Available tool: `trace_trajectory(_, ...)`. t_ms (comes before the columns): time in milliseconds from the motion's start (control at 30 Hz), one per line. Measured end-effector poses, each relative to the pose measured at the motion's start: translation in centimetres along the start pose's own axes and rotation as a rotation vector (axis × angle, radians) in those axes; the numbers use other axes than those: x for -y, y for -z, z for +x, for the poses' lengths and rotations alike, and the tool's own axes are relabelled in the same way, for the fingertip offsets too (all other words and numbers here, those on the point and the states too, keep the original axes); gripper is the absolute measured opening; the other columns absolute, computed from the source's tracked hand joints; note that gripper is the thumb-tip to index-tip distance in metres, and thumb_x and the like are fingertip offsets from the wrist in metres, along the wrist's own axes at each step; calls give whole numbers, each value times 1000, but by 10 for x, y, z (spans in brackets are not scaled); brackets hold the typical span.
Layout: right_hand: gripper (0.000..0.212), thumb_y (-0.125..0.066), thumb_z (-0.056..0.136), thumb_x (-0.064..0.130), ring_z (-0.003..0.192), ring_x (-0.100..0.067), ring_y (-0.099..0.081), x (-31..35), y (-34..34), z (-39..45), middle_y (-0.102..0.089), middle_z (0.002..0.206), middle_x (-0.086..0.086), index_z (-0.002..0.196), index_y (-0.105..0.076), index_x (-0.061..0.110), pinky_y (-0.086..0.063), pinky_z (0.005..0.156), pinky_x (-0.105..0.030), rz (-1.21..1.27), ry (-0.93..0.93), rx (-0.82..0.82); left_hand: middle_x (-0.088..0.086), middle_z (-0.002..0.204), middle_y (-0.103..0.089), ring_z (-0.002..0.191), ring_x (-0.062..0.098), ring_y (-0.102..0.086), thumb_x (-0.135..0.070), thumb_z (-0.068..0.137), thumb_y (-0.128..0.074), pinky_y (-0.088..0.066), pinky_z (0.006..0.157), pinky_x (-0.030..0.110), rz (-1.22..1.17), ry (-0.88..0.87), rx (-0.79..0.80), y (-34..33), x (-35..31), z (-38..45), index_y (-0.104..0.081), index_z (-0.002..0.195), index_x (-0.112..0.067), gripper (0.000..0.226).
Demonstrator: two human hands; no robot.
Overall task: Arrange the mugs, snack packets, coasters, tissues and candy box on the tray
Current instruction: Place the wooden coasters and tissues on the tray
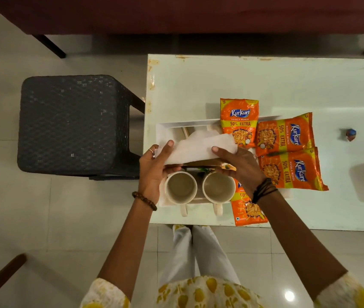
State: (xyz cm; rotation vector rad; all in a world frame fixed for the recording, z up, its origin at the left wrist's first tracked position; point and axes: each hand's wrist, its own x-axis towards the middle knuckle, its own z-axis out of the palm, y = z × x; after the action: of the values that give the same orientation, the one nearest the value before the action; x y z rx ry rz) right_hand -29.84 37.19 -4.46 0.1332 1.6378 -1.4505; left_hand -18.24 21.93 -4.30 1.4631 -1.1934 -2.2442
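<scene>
A pale glass-topped table [287, 85] fills the right of the view, and a dark woven stool [74, 125] stands just beside its left edge. A white tray [165, 127] lies at the table's near left corner. 4 orange snack packets are seen on its right side: 1 upright packet [238, 121] with its long axis running away from the person, 2 sideways packets [285, 134] [292, 172] with long axes across the table, and 1 near packet [245, 210] partly hidden under the right wrist. 2 cream mugs [180, 189] [218, 188] stand upright at the tray's near edge, handles pointed toward the person. A white tissue [198, 150] is held flat above the tray, long axis left to right, hiding items beneath. It is pinched at its left end by the left hand [154, 170] and at its right end by the right hand [241, 165]. A small wrapped sweet [351, 134] lies well apart on the right.
</scene>
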Motion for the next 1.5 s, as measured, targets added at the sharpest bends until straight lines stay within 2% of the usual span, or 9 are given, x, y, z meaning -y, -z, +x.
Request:
trace_trajectory(167,21,-66,80,14,79,-2,-70,-4,10,1,-72,90,10,100,-65,20,-59,71,-24,-1,37,-1,-3,63,-74,58,10,-70,-9,83,-60,-57,55,20,128,81,205,8,-5,3,-59,94,-18,14)
trace_trajectory(433,16,-64,81,11,83,-1,-70,-4,9,1,-75,82,18,87,-69,25,-56,66,-15,66,131,6,-13,79,-75,79,4,-71,-3,82,-61,-56,59,18,-63,54,122,-4,-3,5,-63,97,-16,20)
trace_trajectory(600,28,-70,77,15,91,-8,-69,-7,5,3,-72,101,0,104,-65,12,-56,80,-23,0,184,-149,-6,90,-72,87,11,-69,1,78,-65,-59,63,23,-166,52,-12,-17,5,1,-59,98,-18,29)
trace_trajectory(767,42,-67,76,-2,75,7,-66,-3,15,13,-58,95,8,106,-43,15,-56,63,-14,-2,171,-79,-13,108,-54,98,6,-56,0,77,-68,-57,70,16,175,-18,64,-8,2,6,-37,136,-22,70)
trace_trajectory(900,56,-69,77,4,83,23,-52,2,28,14,-47,103,27,124,-43,19,-47,68,-1,-443,256,53,0,102,-62,98,16,-57,-8,78,-70,-48,70,4,631,-184,121,-4,-6,11,-60,109,-12,33)
trace_trajectory(1033,17,-66,82,19,78,-4,-63,12,33,11,-68,93,1,98,-63,16,-52,70,-19,-768,438,-13,8,97,-61,89,12,-48,-18,79,-70,-43,75,24,1150,-499,94,-1,-10,20,-67,95,-12,18)
trace_trajectory(1167,19,-61,86,24,78,-30,-67,11,35,12,-72,90,-15,102,-62,13,-55,69,-40,-1050,599,-54,17,94,-61,82,15,-48,-3,78,-68,-46,67,26,1253,-770,135,-3,-8,24,-68,87,-1,9)
trace_trajectory(1367,18,-62,85,23,95,-31,-60,3,38,16,-68,103,-12,97,-68,10,-49,81,-47,-1220,582,-12,14,94,-55,76,17,-52,3,80,-63,-48,64,26,1198,-633,215,9,10,33,-67,89,0,11)
trace_trajectory(1500,15,-66,81,17,88,-35,-58,-7,38,17,-65,93,-15,93,-71,10,-45,75,-44,-1257,637,-122,12,90,-57,73,14,-53,-14,84,-63,-41,70,4,1132,-648,224,15,18,31,-69,93,3,20)
